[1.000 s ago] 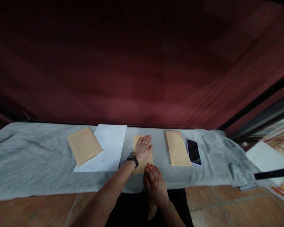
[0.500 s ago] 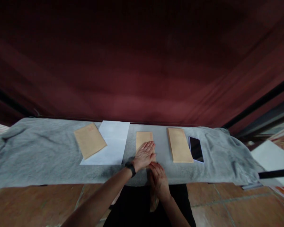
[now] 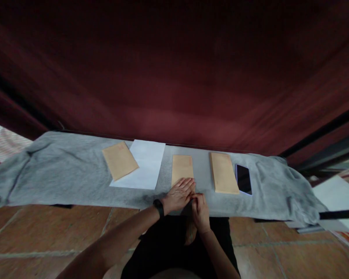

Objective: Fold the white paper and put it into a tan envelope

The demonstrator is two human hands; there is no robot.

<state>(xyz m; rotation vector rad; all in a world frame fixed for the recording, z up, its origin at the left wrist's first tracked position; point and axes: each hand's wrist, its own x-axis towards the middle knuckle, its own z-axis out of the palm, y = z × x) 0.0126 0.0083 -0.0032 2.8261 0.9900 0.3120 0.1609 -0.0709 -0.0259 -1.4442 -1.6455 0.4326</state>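
Middle envelope: the brown paper envelope (image 3: 182, 166) lies flat on the bench (image 3: 66, 170), straight ahead of the person, its near part hidden under the hands.
Left grip: the left hand (image 3: 179, 193) rests palm down on it, fingers straight and laid close together, pinching nothing.
Right grip: the right hand (image 3: 200, 212) has its fingers bent at the envelope's near right corner; whether they pinch the paper, I cannot tell.
Slip risk: if the left palm eases off, the sheet could skid or turn, since soft cloth probably gives little hold.
Crease risk: a crooked fold or crumpled corner seems possible if the bent fingers push unevenly, with padding rather than a hard face beneath.
Edge risk: the near end sits close to the bench's front edge, so a pull toward the body could drag it over.
Right side: a thick, block-like pile of brown envelopes (image 3: 226, 174) stands just beside a dark, glossy phone (image 3: 244, 180) with a pale rim; a knock could shift both.
Left side: a squarer brown envelope (image 3: 120, 161) lies askew, overlapping a smooth white sheet (image 3: 148, 166).
Covering: grey, plush-looking cloth (image 3: 275, 186), rumpled toward both ends.
Paper: matt, tan, straight-edged, with small reddish print near the middle envelope's top right corner.
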